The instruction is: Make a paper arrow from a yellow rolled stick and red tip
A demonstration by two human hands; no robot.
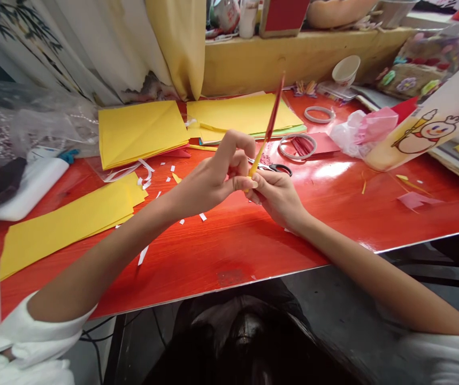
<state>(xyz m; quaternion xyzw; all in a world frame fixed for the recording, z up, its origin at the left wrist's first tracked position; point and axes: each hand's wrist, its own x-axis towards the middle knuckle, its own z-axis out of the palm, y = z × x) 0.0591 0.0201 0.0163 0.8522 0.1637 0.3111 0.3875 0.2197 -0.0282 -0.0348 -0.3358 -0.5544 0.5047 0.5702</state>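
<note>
A narrow paper strip [270, 124], yellow at its lower end and dark red toward its tip, stands nearly upright, seen almost edge-on. My left hand [217, 174] pinches its yellow lower end between thumb and fingers, the index finger bent above. Fingertips of my right hand [280, 195] press on the same end from the other side, touching the left thumb. What lies inside the pinch is hidden by the fingers. Just behind the hands, black-handled scissors [281, 169] lie on the table, partly covered.
Stacks of yellow paper [141, 133] lie on the red table [213, 256], with cut yellow strips [69, 222] at left. White scraps [203, 216] are scattered near my left arm. Tape rolls [313, 144] and red paper [326, 145] sit behind; a tall printed cup [426, 123] stands right.
</note>
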